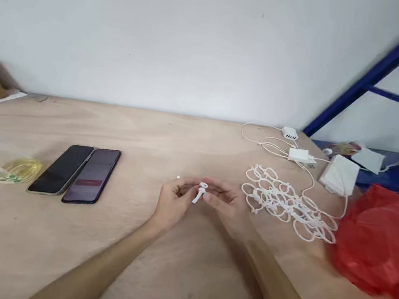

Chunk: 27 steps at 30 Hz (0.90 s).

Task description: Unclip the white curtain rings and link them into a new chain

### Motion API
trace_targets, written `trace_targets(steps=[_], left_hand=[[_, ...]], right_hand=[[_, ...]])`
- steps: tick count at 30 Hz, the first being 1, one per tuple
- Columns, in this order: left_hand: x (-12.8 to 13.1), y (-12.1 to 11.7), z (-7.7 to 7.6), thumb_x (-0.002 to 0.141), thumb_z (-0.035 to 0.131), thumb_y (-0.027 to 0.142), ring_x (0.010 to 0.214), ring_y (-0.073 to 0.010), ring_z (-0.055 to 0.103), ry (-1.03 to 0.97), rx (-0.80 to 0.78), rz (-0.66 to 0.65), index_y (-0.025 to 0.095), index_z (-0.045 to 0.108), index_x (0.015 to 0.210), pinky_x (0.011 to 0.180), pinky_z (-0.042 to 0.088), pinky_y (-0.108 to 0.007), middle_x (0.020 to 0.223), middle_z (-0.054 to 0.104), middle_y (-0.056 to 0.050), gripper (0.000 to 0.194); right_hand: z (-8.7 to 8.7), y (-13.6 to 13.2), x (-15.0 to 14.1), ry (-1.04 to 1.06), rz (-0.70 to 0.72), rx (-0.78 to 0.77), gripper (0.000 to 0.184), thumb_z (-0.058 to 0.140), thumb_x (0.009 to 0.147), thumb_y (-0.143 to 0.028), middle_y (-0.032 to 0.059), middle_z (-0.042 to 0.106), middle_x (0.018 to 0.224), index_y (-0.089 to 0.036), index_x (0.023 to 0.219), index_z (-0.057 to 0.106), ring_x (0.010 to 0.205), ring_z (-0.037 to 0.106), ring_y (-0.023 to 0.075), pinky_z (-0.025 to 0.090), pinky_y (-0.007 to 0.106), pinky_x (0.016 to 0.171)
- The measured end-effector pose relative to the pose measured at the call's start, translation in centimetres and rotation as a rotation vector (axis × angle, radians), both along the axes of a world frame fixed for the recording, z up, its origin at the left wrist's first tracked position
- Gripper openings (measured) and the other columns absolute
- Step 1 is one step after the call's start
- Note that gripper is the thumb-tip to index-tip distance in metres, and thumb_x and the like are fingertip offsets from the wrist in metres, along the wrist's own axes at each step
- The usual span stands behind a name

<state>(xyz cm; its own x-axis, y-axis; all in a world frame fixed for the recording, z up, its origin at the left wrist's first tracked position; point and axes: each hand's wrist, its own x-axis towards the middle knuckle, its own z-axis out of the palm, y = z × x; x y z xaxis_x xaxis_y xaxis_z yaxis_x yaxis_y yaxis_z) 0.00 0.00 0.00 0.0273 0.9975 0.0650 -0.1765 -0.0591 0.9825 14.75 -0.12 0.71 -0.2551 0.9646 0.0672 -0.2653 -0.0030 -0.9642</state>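
Above the middle of the wooden table, my left hand (172, 203) and my right hand (230, 206) meet, fingers bent inward. Pinched between them is a small white looped piece (201, 192) with a short tail pointing down; the fingers partly cover it. Just right of my right hand lies a tangled pile of white rings (285, 202). A tiny white bit (178, 177) shows behind my left hand.
Two phones (61, 169) lie side by side on the left, near a clear bag with yellow rings (24, 169). White cables, adapters (299, 155) and a white box (338, 175) sit at the back right. A red plastic bag (380, 241) lies on the right.
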Motion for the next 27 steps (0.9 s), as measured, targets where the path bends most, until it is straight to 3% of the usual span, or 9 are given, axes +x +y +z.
trace_targets(steps=[3, 7, 12, 15, 20, 27], left_hand=[[0.3, -0.3, -0.4, 0.076, 0.067, 0.029, 0.052, -0.0088, 0.056, 0.003, -0.017, 0.009, 0.013, 0.071, 0.082, 0.052, 0.046, -0.02, 0.061, 0.065, 0.001, 0.018], [0.3, -0.5, -0.7, 0.078, 0.065, 0.028, 0.051, -0.0092, 0.056, 0.035, -0.016, -0.006, 0.014, 0.068, 0.089, 0.052, 0.045, -0.021, 0.059, 0.064, 0.002, 0.018], [0.1, -0.6, -0.3, 0.083, 0.062, 0.032, 0.079, -0.016, 0.066, 0.055, 0.052, -0.057, 0.015, 0.069, 0.094, 0.074, 0.052, -0.027, 0.088, 0.073, -0.005, 0.021], [-0.2, -0.5, -0.2, 0.077, 0.07, 0.034, 0.089, -0.0191, 0.067, -0.023, 0.019, -0.147, 0.015, 0.067, 0.102, 0.082, 0.052, -0.031, 0.099, 0.073, -0.008, 0.031], [-0.5, -0.2, -0.6, 0.071, 0.077, 0.03, 0.092, -0.0215, 0.068, -0.024, -0.054, -0.204, 0.015, 0.067, 0.107, 0.086, 0.053, -0.035, 0.102, 0.073, -0.009, 0.04], [-0.3, -0.4, -1.3, 0.076, 0.072, 0.029, 0.103, -0.0244, 0.067, 0.061, 0.054, -0.193, 0.014, 0.067, 0.112, 0.092, 0.052, -0.038, 0.114, 0.071, -0.011, 0.039]], right_hand=[[0.2, -0.1, -0.6, -0.071, -0.033, 0.069, 0.024, 0.076, 0.073, -0.029, 0.0009, 0.072, 0.079, -0.025, 0.096, 0.074, 0.071, 0.065, 0.0153, 0.054, 0.032, 0.071], [0.3, 0.0, -1.0, -0.175, -0.12, 0.154, 0.015, 0.07, 0.078, -0.032, 0.0017, 0.069, 0.078, -0.023, 0.088, 0.075, 0.068, 0.062, 0.0157, 0.052, 0.031, 0.066], [-0.1, 0.4, -0.6, -0.234, -0.244, 0.206, 0.012, 0.065, 0.08, -0.03, 0.001, 0.068, 0.074, -0.022, 0.078, 0.075, 0.074, 0.061, 0.016, 0.05, 0.03, 0.073], [-0.2, 0.5, -0.3, -0.228, -0.251, 0.185, 0.013, 0.065, 0.079, -0.031, 0.0018, 0.07, 0.08, -0.022, 0.079, 0.075, 0.077, 0.062, 0.017, 0.05, 0.03, 0.074], [-0.1, 0.5, -0.1, -0.235, -0.212, 0.194, 0.014, 0.067, 0.079, -0.034, 0.0039, 0.072, 0.089, -0.023, 0.081, 0.076, 0.087, 0.064, 0.0194, 0.05, 0.032, 0.079], [-0.7, 0.6, 0.2, -0.293, -0.207, 0.277, 0.013, 0.068, 0.081, -0.033, 0.0055, 0.07, 0.091, -0.023, 0.084, 0.075, 0.087, 0.064, 0.0192, 0.051, 0.033, 0.077]])
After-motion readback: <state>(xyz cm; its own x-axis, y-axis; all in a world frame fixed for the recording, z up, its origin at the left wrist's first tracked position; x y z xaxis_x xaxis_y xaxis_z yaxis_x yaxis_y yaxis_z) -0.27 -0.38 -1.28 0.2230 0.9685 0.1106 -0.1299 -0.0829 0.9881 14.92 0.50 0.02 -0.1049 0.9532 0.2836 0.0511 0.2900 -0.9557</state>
